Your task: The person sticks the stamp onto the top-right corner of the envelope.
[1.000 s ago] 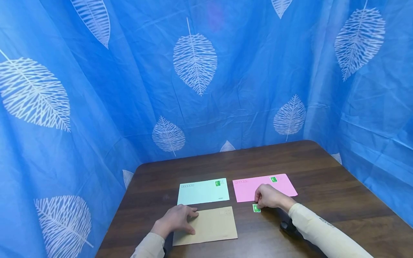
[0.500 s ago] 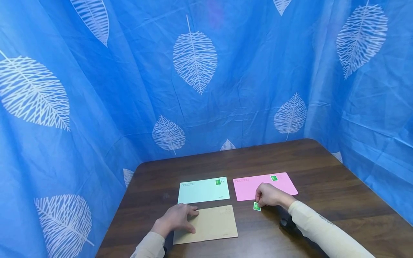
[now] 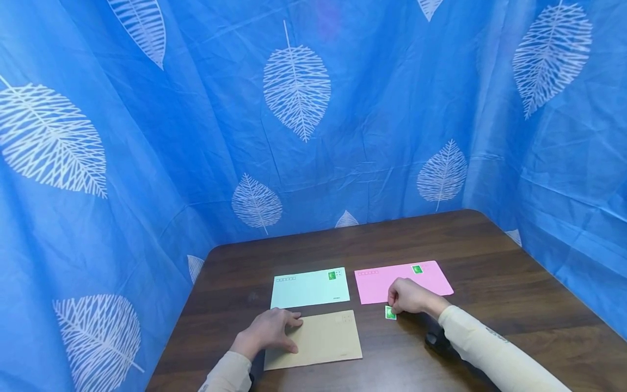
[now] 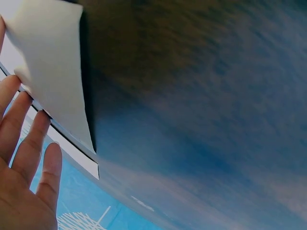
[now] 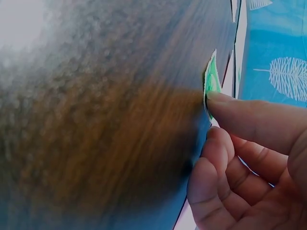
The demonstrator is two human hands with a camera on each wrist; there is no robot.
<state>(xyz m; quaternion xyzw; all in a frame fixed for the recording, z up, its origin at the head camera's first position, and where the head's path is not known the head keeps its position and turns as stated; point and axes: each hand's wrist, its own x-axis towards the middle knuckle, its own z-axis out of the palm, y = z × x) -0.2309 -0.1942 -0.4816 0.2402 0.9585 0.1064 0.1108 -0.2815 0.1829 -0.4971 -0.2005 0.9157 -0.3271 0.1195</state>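
Observation:
My right hand (image 3: 408, 296) pinches a green postage stamp (image 3: 390, 312) with a white border. In the right wrist view the thumb lies against the stamp (image 5: 212, 86) and the other fingers are curled. The stamp is just in front of a pink envelope (image 3: 377, 291). My left hand (image 3: 271, 331) rests on the left part of a tan envelope (image 3: 328, 340), fingers spread along its far edge and thumb on its face. The tan envelope's upper right corner carries only printed boxes.
A mint-green envelope (image 3: 306, 291) lies behind the tan one, with a green stamp (image 3: 332, 275) at its upper right. Another green stamp (image 3: 417, 269) is on the pink envelope. Blue leaf-patterned curtains (image 3: 313, 179) surround the brown wooden table (image 3: 392, 359).
The head view has tilted very slightly. Both hands keep their grip and place, and the stamp stays at my right fingertips.

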